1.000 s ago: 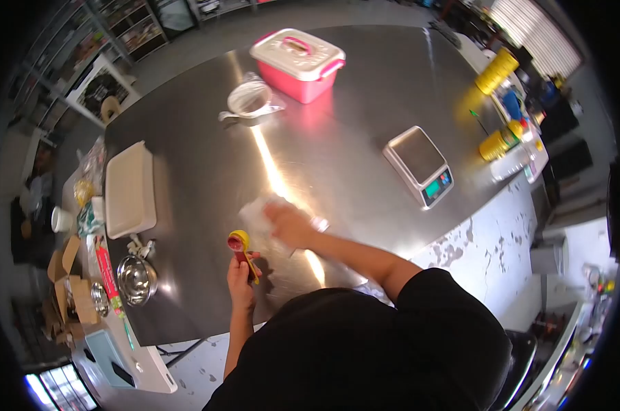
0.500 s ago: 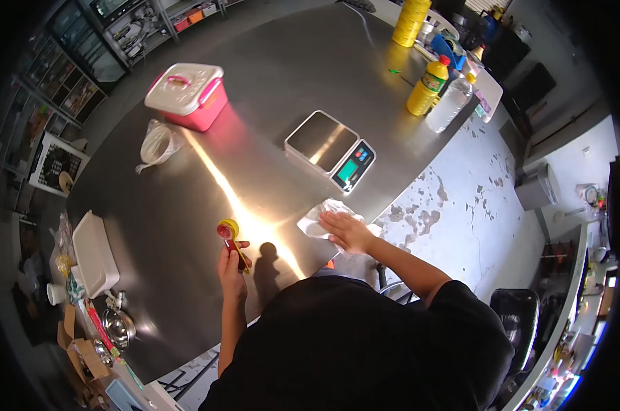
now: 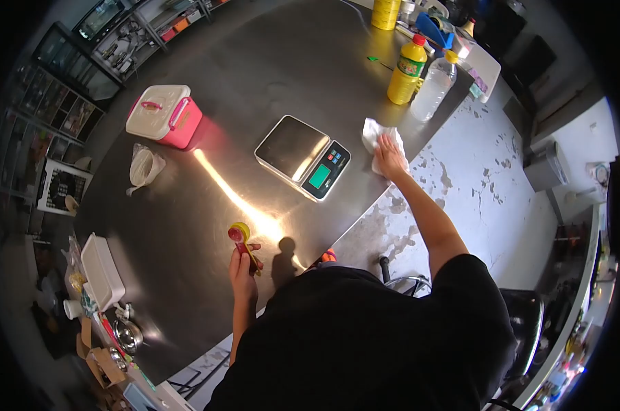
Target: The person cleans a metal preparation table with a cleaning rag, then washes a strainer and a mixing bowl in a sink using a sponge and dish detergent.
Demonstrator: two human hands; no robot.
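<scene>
My left hand (image 3: pixel 244 266) is closed round the red handle of a spoon-like tool (image 3: pixel 238 233), which has a round red and yellow head. Fingers spread, my right hand (image 3: pixel 390 157) lies flat on a white cloth (image 3: pixel 378 130) at the right edge of the dark metal table (image 3: pixel 186 288). Between the hands, farther up the table, stands a digital scale (image 3: pixel 293 147) with a lit green display. Just beyond the cloth are a yellow bottle (image 3: pixel 406 70) and a clear bottle with a yellow cap (image 3: pixel 434 86).
A pink box with a white lid (image 3: pixel 160 115) stands at the upper left, a clear plastic bag (image 3: pixel 145 168) near it. A white tray (image 3: pixel 103 272), metal bowls (image 3: pixel 127 335) and a cardboard box (image 3: pixel 104 366) line the lower left. A black chair (image 3: pixel 522 329) is behind at right.
My right hand has slid the cloth along the table edge, away from me and to the right, from below the scale to near the bottles. My left hand still holds the tool.
</scene>
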